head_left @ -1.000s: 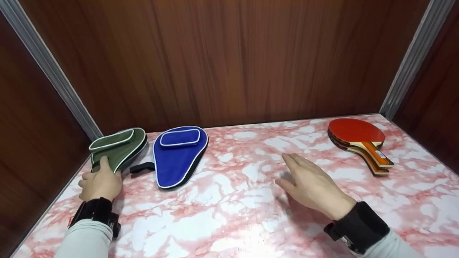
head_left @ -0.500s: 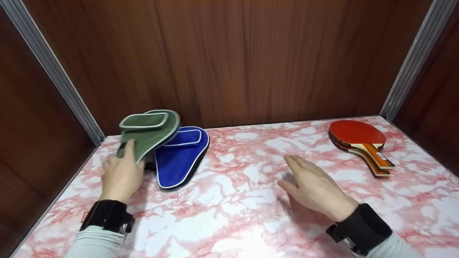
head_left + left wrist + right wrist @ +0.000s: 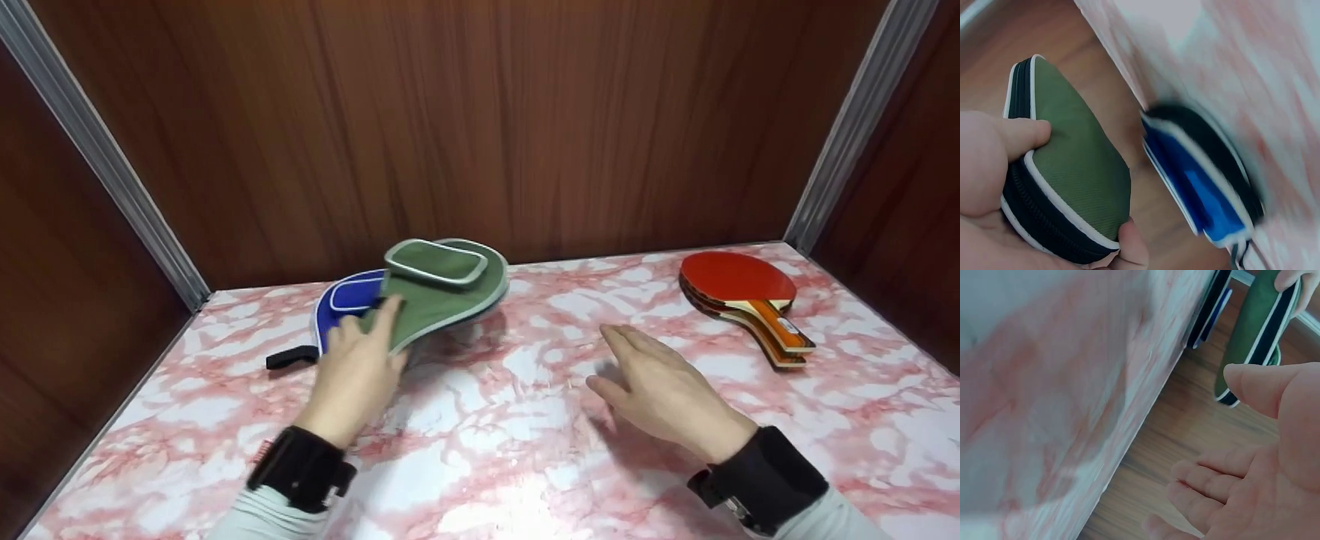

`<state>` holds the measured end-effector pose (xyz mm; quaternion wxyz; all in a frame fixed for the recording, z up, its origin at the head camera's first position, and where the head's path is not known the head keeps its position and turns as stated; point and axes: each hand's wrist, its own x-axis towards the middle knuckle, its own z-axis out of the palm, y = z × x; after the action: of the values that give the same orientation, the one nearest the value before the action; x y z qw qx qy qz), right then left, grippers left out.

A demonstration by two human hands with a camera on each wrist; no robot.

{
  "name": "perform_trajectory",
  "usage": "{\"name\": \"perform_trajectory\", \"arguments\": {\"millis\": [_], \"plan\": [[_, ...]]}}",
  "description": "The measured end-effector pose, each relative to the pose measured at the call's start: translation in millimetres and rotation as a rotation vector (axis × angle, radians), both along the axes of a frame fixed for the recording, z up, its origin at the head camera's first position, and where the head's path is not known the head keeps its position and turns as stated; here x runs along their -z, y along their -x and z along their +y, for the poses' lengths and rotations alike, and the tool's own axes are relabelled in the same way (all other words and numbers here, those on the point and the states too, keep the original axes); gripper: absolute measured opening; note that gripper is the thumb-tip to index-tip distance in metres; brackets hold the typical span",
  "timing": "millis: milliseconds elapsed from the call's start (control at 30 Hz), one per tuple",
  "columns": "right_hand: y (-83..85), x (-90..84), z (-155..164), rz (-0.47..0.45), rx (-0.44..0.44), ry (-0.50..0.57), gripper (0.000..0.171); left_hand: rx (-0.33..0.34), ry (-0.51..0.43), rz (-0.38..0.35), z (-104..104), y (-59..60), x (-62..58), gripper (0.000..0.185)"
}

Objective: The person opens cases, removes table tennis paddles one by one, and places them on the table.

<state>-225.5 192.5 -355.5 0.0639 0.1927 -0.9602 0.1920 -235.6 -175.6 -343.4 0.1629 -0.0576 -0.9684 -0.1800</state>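
My left hand grips a green table tennis paddle case by its narrow end, thumb on one face and fingers on the other. White piping and a dark zipper run along the edge of the green case in the left wrist view. It is lifted over the table, partly covering a blue paddle case that lies behind. My right hand hovers over the table on the right, fingers extended and holding nothing. The right wrist view shows the right palm bare, with the green case beyond the thumb.
Two table tennis paddles, the upper one with red rubber, lie stacked at the back right, handles toward me. A black strap sticks out from the blue case. Wooden panels enclose the marbled table at the back and sides.
My left hand has lifted the green case off the table's left side and carried it rightward, past the blue case. The right hand has stayed almost still.
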Motion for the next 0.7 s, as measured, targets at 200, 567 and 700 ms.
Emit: {"name": "perform_trajectory", "arguments": {"millis": [200,567,700], "plan": [[3.4,-8.5,12,0.005,0.022,0.022,0.081,0.087,0.044,-0.024,32,-5.7,10.9,0.078],[4.4,-8.5,18,0.031,0.022,0.025,0.079,0.251,0.124,0.074,64,-27.4,28.2,0.082],[4.8,-6.6,19,0.035,0.025,0.023,0.081,0.287,0.133,0.072,73,-34.4,32.5,0.084]]}}
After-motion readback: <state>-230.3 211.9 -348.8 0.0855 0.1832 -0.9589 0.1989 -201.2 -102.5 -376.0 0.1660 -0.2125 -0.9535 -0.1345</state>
